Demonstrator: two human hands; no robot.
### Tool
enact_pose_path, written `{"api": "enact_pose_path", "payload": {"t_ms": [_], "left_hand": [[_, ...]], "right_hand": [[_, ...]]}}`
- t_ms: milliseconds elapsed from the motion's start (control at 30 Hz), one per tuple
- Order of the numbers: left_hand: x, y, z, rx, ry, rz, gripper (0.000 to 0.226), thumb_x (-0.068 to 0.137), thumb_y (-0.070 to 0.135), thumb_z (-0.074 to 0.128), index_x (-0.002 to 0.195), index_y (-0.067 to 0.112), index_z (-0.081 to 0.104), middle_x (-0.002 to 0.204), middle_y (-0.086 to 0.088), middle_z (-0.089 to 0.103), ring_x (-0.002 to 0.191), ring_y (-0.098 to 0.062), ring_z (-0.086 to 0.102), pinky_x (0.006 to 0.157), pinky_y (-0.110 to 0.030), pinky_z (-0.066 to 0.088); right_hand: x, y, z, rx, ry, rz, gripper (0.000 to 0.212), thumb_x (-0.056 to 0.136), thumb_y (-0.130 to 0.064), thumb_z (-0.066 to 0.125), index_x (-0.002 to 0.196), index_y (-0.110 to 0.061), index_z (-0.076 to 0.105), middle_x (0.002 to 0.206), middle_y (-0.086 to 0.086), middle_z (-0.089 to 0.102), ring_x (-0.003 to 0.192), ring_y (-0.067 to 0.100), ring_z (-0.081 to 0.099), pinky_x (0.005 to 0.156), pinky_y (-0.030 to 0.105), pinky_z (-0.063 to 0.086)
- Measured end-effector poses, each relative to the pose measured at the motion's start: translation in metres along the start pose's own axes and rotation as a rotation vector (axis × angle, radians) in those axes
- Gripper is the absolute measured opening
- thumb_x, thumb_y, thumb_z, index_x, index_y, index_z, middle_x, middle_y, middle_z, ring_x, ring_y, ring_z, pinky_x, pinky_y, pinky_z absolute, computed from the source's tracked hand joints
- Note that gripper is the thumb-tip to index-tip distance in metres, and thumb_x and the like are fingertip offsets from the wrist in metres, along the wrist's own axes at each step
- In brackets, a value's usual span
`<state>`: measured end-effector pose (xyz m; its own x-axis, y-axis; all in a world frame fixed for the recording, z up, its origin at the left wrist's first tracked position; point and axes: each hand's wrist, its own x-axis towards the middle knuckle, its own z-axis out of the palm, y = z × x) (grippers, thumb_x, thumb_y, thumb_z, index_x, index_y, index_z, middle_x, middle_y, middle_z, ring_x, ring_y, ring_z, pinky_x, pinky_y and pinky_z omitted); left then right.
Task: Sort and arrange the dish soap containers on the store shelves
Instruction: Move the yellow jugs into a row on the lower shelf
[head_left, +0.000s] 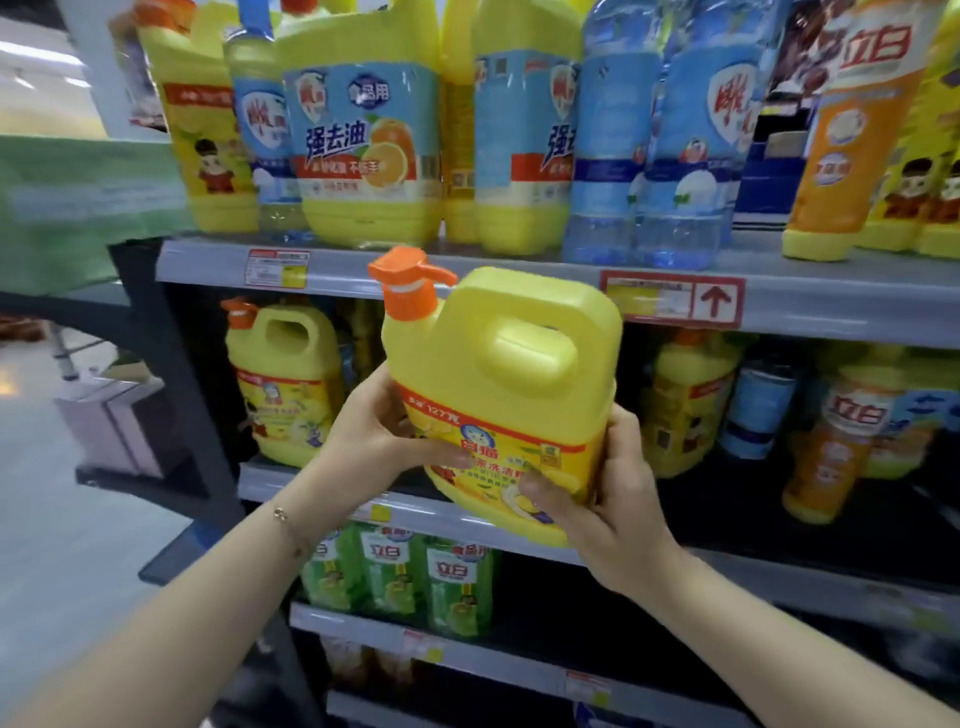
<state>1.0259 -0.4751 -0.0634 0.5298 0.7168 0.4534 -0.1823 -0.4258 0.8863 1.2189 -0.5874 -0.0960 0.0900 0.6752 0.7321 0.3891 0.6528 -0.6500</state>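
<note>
I hold a large yellow dish soap jug (511, 364) with an orange pump cap in front of the middle shelf (322, 486), tilted a little to the right. My left hand (379, 426) grips its left side, thumb across the label. My right hand (608, 499) grips its lower right corner from beneath. A matching yellow jug (283, 379) stands on the middle shelf at the left. Behind the held jug that shelf looks dark.
The top shelf (467, 273) carries yellow jugs (363, 140), clear blue bottles (680, 135) and orange bottles (852, 130). More yellow and orange bottles (826, 447) stand at the middle shelf's right. Green refill pouches (395, 577) fill the lower shelf. An aisle floor lies at the left.
</note>
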Motion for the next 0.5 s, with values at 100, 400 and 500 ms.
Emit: {"api": "enact_pose_path", "payload": {"t_ms": [100, 400, 500], "left_hand": [[-0.007, -0.021, -0.031, 0.056, 0.019, -0.082, 0.063, 0.053, 0.014, 0.093, 0.109, 0.027, 0.065, 0.108, -0.001, 0.072, 0.1, -0.019, 0.069, 0.075, -0.026, 0.057], [0.009, -0.081, -0.085, -0.089, 0.14, -0.279, 0.065, 0.069, -0.001, 0.078, 0.12, 0.034, 0.059, 0.111, 0.007, 0.071, 0.099, -0.013, 0.069, 0.071, -0.025, 0.057], [0.021, -0.091, -0.084, -0.073, 0.114, -0.214, 0.066, 0.075, 0.0, 0.077, 0.129, 0.03, 0.056, 0.125, 0.003, 0.065, 0.115, -0.016, 0.062, 0.088, -0.032, 0.055]], "right_hand": [[-0.003, 0.024, 0.04, -0.016, -0.002, 0.067, 0.057, 0.084, -0.055, 0.062, 0.128, -0.054, 0.026, 0.123, -0.03, 0.047, 0.113, -0.001, 0.053, 0.084, 0.016, 0.049], [0.003, 0.094, 0.133, -0.164, 0.151, 0.179, 0.065, 0.089, -0.025, 0.061, 0.141, -0.012, 0.024, 0.134, -0.003, 0.039, 0.122, -0.01, 0.036, 0.098, 0.004, 0.029], [0.014, 0.104, 0.143, -0.195, 0.215, 0.188, 0.067, 0.089, -0.028, 0.061, 0.141, -0.009, 0.024, 0.138, 0.006, 0.038, 0.128, 0.013, 0.039, 0.105, 0.023, 0.033]]}}
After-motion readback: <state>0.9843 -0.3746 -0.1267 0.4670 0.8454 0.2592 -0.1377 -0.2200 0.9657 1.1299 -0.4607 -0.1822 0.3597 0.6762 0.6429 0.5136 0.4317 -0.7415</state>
